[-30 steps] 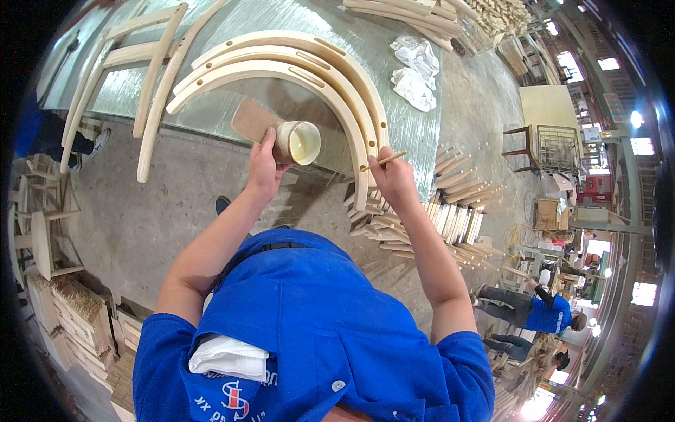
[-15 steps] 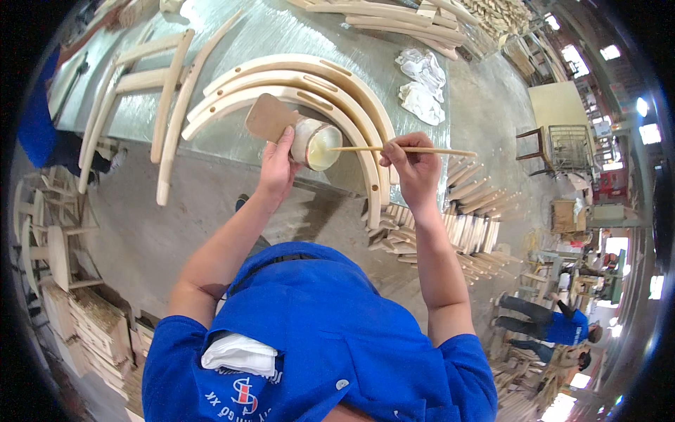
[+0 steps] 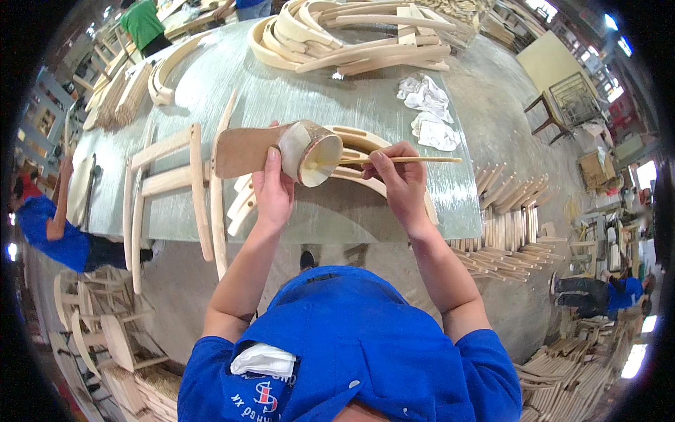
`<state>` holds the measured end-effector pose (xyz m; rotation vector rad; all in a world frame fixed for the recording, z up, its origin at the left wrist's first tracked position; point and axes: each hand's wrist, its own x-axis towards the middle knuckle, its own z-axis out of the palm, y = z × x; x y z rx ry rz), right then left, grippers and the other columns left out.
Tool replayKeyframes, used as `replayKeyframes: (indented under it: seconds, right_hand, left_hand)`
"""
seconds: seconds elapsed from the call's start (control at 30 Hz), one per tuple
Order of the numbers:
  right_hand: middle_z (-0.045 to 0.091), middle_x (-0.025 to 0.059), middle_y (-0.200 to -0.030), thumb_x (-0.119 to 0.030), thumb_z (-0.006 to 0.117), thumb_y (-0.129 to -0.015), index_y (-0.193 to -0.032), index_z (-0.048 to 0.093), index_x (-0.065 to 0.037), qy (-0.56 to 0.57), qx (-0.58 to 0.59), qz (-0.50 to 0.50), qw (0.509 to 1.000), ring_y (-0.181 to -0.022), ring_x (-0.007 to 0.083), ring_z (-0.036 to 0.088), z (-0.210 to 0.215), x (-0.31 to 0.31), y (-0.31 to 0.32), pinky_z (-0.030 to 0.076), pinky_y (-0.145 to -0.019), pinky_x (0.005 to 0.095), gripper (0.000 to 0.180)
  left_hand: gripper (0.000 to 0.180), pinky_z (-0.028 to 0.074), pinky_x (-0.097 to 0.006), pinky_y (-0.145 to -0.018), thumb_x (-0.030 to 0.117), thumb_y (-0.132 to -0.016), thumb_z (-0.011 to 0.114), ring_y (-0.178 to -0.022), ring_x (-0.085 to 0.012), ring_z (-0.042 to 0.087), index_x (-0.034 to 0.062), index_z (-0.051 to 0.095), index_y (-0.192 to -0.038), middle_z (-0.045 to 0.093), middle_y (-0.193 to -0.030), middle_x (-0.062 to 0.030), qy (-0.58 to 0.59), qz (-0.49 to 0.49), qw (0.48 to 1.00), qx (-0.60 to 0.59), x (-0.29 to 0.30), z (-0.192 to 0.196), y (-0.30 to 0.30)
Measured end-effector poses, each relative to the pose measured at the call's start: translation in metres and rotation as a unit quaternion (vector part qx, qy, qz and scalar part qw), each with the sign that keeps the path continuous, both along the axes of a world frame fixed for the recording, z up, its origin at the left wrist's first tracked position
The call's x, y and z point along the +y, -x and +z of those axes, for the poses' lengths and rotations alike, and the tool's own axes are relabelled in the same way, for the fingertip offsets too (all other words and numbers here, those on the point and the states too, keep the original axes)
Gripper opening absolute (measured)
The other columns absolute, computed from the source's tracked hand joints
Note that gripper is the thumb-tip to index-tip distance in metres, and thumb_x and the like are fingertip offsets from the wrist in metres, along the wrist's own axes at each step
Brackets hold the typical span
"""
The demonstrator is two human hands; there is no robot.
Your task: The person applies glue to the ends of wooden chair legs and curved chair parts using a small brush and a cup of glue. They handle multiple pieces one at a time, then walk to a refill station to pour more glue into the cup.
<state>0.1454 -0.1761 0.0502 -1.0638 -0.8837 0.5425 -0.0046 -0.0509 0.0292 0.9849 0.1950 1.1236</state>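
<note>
My left hand (image 3: 274, 193) is closed around a whitish cup (image 3: 292, 148) tilted with its mouth to the right. Pale yellowish stuff coats its inside. A flat brown board (image 3: 242, 152) sticks out to the left of the cup, by the same hand; how the two are joined is hidden. Between the fingertips of my right hand (image 3: 401, 186) is a thin wooden stick (image 3: 439, 160), its left end inside the cup's mouth. Several curved wooden pieces (image 3: 244, 204) with slots and holes lie on the table below both hands, partly covered by them.
The table (image 3: 337, 98) has a shiny film-like top. A wooden chair frame (image 3: 200, 190) overhangs its front edge at left. Curved parts (image 3: 302, 42) are piled at the back, white cloths (image 3: 430, 112) at right. Bundled sticks (image 3: 503, 232) stand beyond the right edge. A co-worker (image 3: 53, 232) is at left.
My view has shifted, showing more of the table's far side. The cup, board and stick now sit higher over the curved pieces. The stick's end stays in the cup.
</note>
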Motion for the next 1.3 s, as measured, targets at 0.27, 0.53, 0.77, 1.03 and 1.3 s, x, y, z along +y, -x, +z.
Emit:
replayKeyframes:
  seconds: [0.27,0.53,0.77,1.03,1.3]
  right_hand:
    - [0.057,0.0066,-0.068,-0.019,0.055,-0.092,-0.080,0.049,-0.006,0.008,0.330,-0.022,0.944,-0.056,0.0124,0.057,-0.027,0.059,0.003,0.053,-0.054,0.0259,0.019]
    - [0.057,0.0044,-0.071,-0.008,0.055,-0.088,-0.081,0.051,-0.007,0.027,0.445,-0.073,0.892,-0.067,0.0142,0.059,-0.047,0.073,-0.008,0.054,-0.070,0.0313,0.008]
    - [0.052,0.0016,-0.067,-0.024,0.062,-0.087,-0.082,0.049,-0.010,0.092,0.512,-0.187,0.834,-0.057,0.0115,0.051,-0.090,0.091,-0.020,0.050,-0.056,0.0290,0.020]
    - [0.057,0.0067,-0.066,-0.020,0.062,-0.087,-0.078,0.048,-0.009,0.064,0.372,-0.293,0.878,-0.053,0.0131,0.055,-0.086,0.091,-0.046,0.052,-0.051,0.0281,0.021]
    - [0.059,0.0103,-0.066,-0.016,0.064,-0.085,-0.075,0.044,-0.006,0.131,0.196,-0.320,0.917,-0.052,0.0140,0.058,-0.109,0.116,-0.059,0.053,-0.051,0.0273,0.025]
  left_hand:
    - [0.048,0.039,-0.037,-0.099,0.025,-0.098,0.038,-0.119,-0.0204,0.045,0.0034,0.026,-0.140,0.042,-0.132,-0.0117,0.090,-0.075,0.993,-0.005,0.063,-0.006,-0.020]
    - [0.038,0.049,-0.041,-0.086,0.030,-0.098,0.038,-0.111,-0.0191,0.053,0.0183,0.038,-0.134,0.051,-0.124,-0.0033,0.288,-0.190,0.939,0.016,0.107,-0.059,-0.051]
    - [0.037,0.050,-0.041,-0.085,0.035,-0.097,0.038,-0.110,-0.0216,0.054,0.0128,0.043,-0.126,0.052,-0.121,-0.0059,0.322,-0.210,0.918,0.100,0.110,-0.078,-0.083]
    - [0.037,0.050,-0.042,-0.082,0.037,-0.096,0.039,-0.109,-0.0213,0.055,0.0127,0.045,-0.123,0.054,-0.121,-0.0049,0.329,-0.192,0.919,0.104,0.149,-0.104,-0.077]
    - [0.038,0.043,-0.048,-0.093,0.035,-0.097,0.039,-0.117,-0.0238,0.047,0.0114,0.041,-0.126,0.046,-0.128,-0.0067,0.347,-0.114,0.926,0.099,0.176,-0.105,-0.051]
